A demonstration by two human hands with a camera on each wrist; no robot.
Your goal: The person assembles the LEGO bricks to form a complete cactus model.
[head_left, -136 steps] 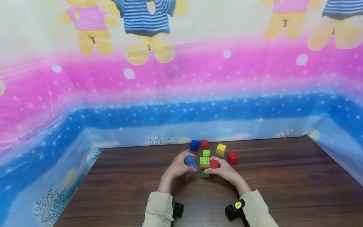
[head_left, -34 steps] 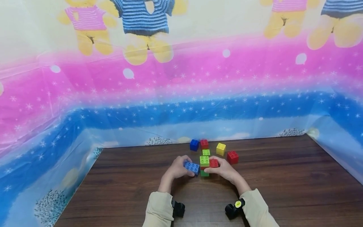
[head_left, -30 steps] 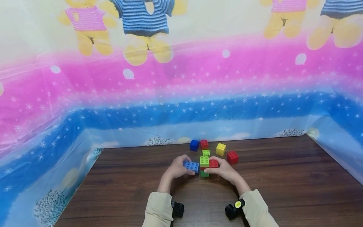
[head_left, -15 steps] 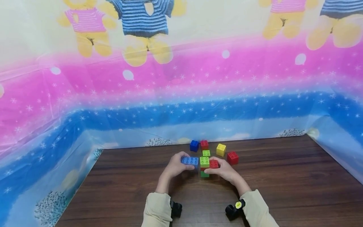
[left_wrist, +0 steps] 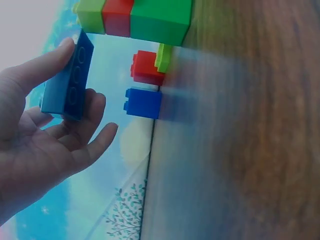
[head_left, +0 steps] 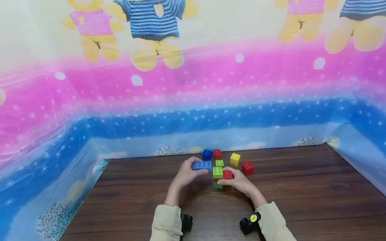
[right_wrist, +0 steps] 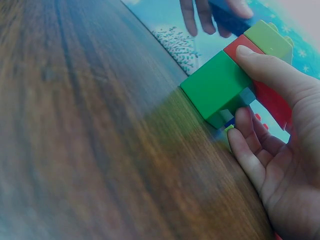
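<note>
My left hand (head_left: 185, 173) pinches a long blue building brick (head_left: 202, 165) between thumb and fingers, studs up. In the left wrist view this brick (left_wrist: 69, 82) is held off the table. It sits left of a small stack, apart from it. The stack has a green brick (head_left: 217, 185) at the bottom, a red brick (head_left: 228, 174) jutting right in the middle, and a lime brick (head_left: 217, 171) on top. My right hand (head_left: 240, 181) grips the red brick from the right; in the right wrist view the thumb (right_wrist: 246, 54) presses its side.
Behind the stack are a small lime brick (head_left: 219, 163), a red brick (head_left: 217, 154) and a dark blue brick (head_left: 206, 154). A yellow brick (head_left: 235, 159) and another red brick (head_left: 247, 168) lie to the right. A patterned cloth (head_left: 193, 120) rises along the wooden table's back edge.
The blue brick, tilted in my left hand earlier, came level beside the stack, then moved up and away toward the back left. My right hand and the stack have stayed put.
</note>
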